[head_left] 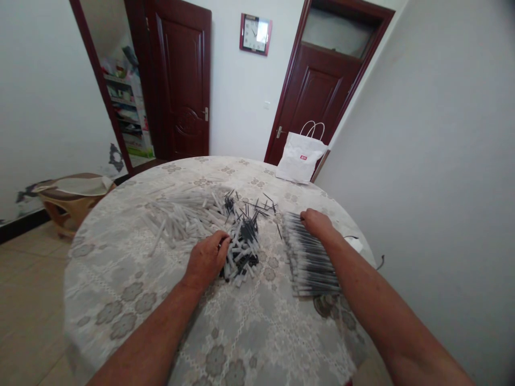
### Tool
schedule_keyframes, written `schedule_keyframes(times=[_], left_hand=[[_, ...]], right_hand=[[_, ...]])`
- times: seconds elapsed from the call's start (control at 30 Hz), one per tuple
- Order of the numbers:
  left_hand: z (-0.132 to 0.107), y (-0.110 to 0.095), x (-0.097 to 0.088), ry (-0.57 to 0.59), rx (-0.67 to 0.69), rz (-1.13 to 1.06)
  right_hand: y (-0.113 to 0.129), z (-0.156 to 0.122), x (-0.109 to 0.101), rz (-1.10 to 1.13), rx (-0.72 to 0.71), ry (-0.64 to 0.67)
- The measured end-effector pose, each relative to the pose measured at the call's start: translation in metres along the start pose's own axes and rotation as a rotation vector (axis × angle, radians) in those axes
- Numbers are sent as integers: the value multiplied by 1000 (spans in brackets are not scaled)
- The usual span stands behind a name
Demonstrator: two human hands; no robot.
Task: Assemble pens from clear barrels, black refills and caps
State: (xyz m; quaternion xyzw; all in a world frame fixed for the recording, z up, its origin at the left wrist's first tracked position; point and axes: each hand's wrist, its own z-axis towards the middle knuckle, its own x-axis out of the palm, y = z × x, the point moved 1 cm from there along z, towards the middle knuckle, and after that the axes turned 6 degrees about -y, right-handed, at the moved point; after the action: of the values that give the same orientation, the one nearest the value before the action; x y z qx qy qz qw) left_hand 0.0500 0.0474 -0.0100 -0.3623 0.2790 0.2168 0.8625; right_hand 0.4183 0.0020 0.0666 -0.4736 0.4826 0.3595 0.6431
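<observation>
My left hand is closed, its fingertips at the left edge of a pile of short whitish and black pieces. What it holds, if anything, is hidden. My right hand is pinched at the far end of a row of thin pen-like sticks, dark along the middle with pale ends, lying side by side. I cannot make out what is between its fingers. Behind my left hand spreads a heap of pale, translucent tubes. Loose thin black sticks lie scattered between the heap and the row.
Everything lies on a round table with a flowered cloth. A white paper bag stands at its far edge. A small white item is beyond my right forearm. A wooden stool stands at left, a wall at right.
</observation>
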Motion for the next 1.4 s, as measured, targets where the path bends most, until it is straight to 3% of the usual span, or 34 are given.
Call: schedule_keyframes(times=[0.23,0.47,0.57,0.73,0.83,0.93,1.2,1.4], left_hand=[[0,0,-1,-10,-10,58],[0,-2,-2,-6,-55,94],[0,-1,-2,3,-90,140],[0,-3,-3,34,-117,188],[1,-5,-5,46,-126,193],[1,-5,-6,49,-140,191],[-1,-1,-3,-14,-120,89],[7,-8,-10,-27,-280,-359]], right_hand=[[3,8,6,-31,-8,53],[26,-11,-16,-31,11,-2],[60,-32,-29,10,-45,-40],[143,-71,-43,240,-239,-100],[185,-80,-41,235,-324,-83],[208,-76,-36,207,-381,-68],[211,-74,-25,262,-381,-108],[206,-99,-23,483,-391,-227]])
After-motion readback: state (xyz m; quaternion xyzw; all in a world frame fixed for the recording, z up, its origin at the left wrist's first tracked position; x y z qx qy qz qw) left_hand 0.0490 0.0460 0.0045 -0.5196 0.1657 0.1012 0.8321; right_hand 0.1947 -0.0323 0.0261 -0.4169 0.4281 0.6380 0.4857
